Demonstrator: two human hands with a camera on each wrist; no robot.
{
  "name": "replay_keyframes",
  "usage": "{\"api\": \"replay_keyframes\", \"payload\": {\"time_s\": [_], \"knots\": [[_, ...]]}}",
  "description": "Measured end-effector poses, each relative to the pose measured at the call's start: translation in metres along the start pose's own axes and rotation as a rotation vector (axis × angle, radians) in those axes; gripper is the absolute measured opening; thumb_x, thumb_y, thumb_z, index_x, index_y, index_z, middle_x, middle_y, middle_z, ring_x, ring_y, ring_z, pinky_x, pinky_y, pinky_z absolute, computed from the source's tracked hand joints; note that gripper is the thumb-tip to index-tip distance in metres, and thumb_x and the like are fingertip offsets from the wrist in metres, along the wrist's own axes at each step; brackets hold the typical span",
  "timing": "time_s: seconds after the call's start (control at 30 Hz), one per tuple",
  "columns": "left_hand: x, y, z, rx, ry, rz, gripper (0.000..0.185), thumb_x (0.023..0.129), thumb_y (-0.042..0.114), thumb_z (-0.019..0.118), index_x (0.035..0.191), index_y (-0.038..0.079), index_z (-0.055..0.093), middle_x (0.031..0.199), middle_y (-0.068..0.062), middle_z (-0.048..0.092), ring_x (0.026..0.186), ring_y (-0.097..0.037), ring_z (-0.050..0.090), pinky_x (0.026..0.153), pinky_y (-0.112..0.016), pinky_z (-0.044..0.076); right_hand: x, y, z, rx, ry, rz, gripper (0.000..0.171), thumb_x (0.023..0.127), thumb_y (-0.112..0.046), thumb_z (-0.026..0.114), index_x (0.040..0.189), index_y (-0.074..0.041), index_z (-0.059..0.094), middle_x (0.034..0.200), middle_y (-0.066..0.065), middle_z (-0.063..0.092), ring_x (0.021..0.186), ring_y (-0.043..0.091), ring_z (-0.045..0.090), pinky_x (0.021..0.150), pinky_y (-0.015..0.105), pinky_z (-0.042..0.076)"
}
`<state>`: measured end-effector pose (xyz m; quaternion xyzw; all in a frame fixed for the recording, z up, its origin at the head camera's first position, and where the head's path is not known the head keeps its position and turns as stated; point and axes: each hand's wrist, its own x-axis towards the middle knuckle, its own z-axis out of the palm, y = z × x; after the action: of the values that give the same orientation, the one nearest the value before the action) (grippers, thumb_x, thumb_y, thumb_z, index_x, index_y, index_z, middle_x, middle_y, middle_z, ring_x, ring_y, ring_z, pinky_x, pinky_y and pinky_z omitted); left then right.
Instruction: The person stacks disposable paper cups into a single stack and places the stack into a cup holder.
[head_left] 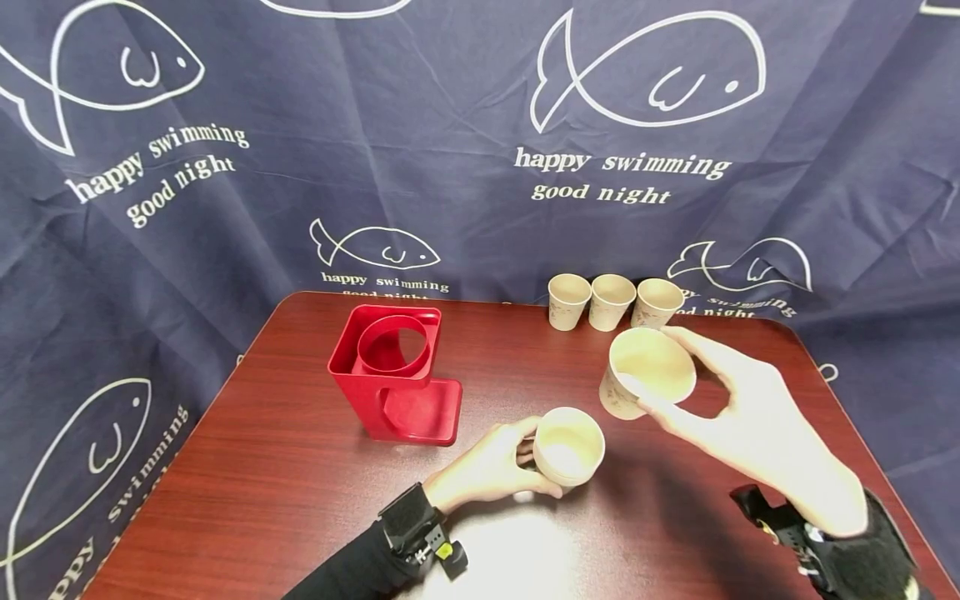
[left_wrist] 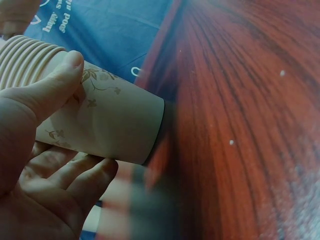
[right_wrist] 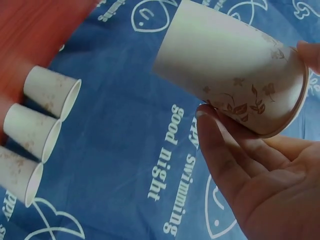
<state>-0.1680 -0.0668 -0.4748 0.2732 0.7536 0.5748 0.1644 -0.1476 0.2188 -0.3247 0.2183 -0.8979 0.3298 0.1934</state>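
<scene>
My left hand [head_left: 491, 471] grips a stack of nested paper cups [head_left: 567, 446] low over the table, thumb and fingers curled round its side [left_wrist: 95, 120]. My right hand [head_left: 738, 417] holds a single paper cup [head_left: 647, 371] by its rim, lifted above the table and tilted, its mouth toward me. In the right wrist view this cup [right_wrist: 235, 70] shows a leaf print, pinched between thumb and fingers. A red cup holder [head_left: 393, 371] with a round opening on top stands left of both hands.
Three paper cups [head_left: 611, 302] stand in a row at the far edge of the dark wooden table [head_left: 285, 483], also visible as cups [right_wrist: 42, 125] in the right wrist view. A navy cloth [head_left: 450, 150] with white fish prints hangs behind and around the table.
</scene>
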Motion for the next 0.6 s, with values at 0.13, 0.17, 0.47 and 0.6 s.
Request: {"api": "replay_keyframes", "payload": {"time_s": [0.13, 0.17, 0.47, 0.6], "knots": [[0.000, -0.001, 0.000, 0.007, 0.000, 0.011, 0.075, 0.074, 0.011, 0.094, 0.140, 0.010, 0.057, 0.127, -0.004, 0.072, 0.119, -0.006, 0.066, 0.104, -0.018, 0.051, 0.000, -0.003, 0.006, 0.002, -0.007, -0.028, 0.073, 0.069, -0.014, 0.095, 0.134, -0.030, 0.065, 0.117, -0.014, 0.070, 0.104, -0.009, 0.057, 0.092, 0.003, 0.039], [0.000, -0.002, -0.001, 0.010, -0.001, 0.015, 0.075, 0.074, 0.011, 0.094, 0.139, 0.010, 0.057, 0.127, -0.004, 0.072, 0.119, -0.005, 0.066, 0.104, -0.018, 0.051, 0.000, -0.004, 0.007, -0.002, -0.011, -0.036, 0.074, 0.069, -0.014, 0.095, 0.135, -0.029, 0.065, 0.118, -0.013, 0.070, 0.105, -0.010, 0.057, 0.093, 0.003, 0.039], [0.001, -0.004, -0.002, 0.039, -0.015, 0.031, 0.075, 0.075, 0.015, 0.094, 0.140, 0.013, 0.057, 0.129, -0.004, 0.071, 0.122, -0.013, 0.067, 0.105, -0.019, 0.050, -0.001, -0.011, 0.017, 0.033, -0.080, -0.108, 0.083, 0.065, -0.014, 0.097, 0.140, -0.024, 0.062, 0.125, -0.011, 0.070, 0.107, -0.006, 0.062, 0.093, 0.004, 0.044], [0.002, -0.004, -0.002, 0.032, -0.023, 0.039, 0.075, 0.076, 0.014, 0.093, 0.141, 0.013, 0.056, 0.128, -0.002, 0.071, 0.122, -0.012, 0.067, 0.106, -0.020, 0.051, -0.002, -0.012, 0.022, 0.052, -0.111, -0.144, 0.085, 0.064, -0.014, 0.097, 0.141, -0.022, 0.061, 0.126, -0.011, 0.070, 0.106, -0.003, 0.065, 0.092, 0.007, 0.049]]}}
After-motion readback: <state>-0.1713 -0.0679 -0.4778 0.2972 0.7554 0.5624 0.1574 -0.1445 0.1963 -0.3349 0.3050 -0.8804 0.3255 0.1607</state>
